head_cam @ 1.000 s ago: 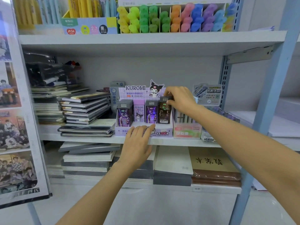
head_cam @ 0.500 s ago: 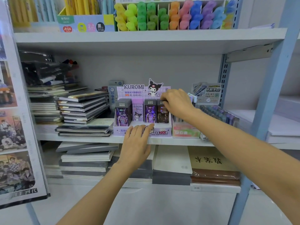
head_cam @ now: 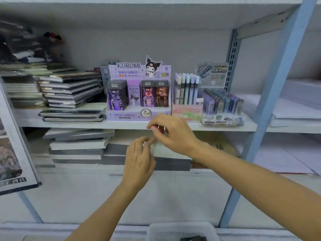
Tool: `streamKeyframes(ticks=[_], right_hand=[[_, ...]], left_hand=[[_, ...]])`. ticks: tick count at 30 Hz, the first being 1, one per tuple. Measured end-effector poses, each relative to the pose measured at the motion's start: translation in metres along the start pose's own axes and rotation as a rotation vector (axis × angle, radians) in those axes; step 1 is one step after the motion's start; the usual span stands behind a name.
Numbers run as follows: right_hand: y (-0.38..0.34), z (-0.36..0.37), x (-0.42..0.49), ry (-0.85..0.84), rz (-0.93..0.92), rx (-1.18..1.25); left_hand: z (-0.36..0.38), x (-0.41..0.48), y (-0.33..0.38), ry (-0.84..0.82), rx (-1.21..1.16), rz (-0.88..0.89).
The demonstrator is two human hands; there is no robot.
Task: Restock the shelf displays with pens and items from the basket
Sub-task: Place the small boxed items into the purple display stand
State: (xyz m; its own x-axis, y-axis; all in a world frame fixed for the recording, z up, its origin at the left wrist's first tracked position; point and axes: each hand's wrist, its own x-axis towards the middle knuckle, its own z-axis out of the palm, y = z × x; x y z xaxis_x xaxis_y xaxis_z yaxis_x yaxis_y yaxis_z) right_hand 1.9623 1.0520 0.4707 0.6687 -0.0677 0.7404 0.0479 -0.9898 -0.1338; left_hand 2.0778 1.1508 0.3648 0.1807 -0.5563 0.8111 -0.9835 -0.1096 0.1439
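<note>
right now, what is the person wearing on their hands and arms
Nothing that shows. The left hand and right hand are bare, and the left forearm and right forearm show no sleeve, glove or watch.

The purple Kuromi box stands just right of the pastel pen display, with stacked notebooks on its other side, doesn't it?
No: the head view shows the Kuromi box left of the pastel pen display. The stacked notebooks do lie on its other side.
</note>
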Motion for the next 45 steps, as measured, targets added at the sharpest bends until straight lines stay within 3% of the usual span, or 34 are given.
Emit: streamKeyframes(ticks=[8,13,17,21,24,30,34,36,39,40,42,45], right_hand=[[0.039,0.110,-0.177,-0.521,0.440,0.155],[0.070,0.165,-0.290,-0.842,0.737,0.193],[0.074,0.189,-0.364,-1.281,0.832,0.297],[0.066,0.205,-0.407,-1.574,0.891,0.500],[0.059,0.212,-0.422,-1.664,0.905,0.621],[0.066,0.207,-0.421,-1.593,0.983,0.676],[0.067,0.202,-0.414,-1.338,1.040,0.655],[0.068,0.200,-0.407,-1.152,1.156,0.691],[0.067,0.198,-0.396,-0.887,1.326,0.854],[0.064,0.199,-0.393,-0.838,1.360,0.900],[0.059,0.201,-0.388,-0.789,1.398,0.939],[0.063,0.202,-0.385,-0.696,1.357,0.752]], left_hand=[[0.077,-0.158,0.016,-0.529,-0.111,-0.156],[0.112,-0.239,0.012,-0.901,-0.013,-0.371],[0.125,-0.288,0.007,-1.189,0.020,-0.462],[0.127,-0.315,0.005,-1.213,-0.039,-0.482],[0.127,-0.320,0.004,-1.144,-0.078,-0.499],[0.131,-0.318,0.006,-1.138,-0.022,-0.511],[0.136,-0.305,0.017,-0.936,-0.094,-0.524],[0.142,-0.297,0.029,-0.845,-0.279,-0.747],[0.158,-0.280,0.049,-0.879,-0.828,-1.480],[0.164,-0.279,0.054,-0.847,-0.984,-1.643],[0.172,-0.280,0.061,-0.690,-1.140,-1.803],[0.177,-0.284,0.060,-0.510,-1.099,-1.827]])
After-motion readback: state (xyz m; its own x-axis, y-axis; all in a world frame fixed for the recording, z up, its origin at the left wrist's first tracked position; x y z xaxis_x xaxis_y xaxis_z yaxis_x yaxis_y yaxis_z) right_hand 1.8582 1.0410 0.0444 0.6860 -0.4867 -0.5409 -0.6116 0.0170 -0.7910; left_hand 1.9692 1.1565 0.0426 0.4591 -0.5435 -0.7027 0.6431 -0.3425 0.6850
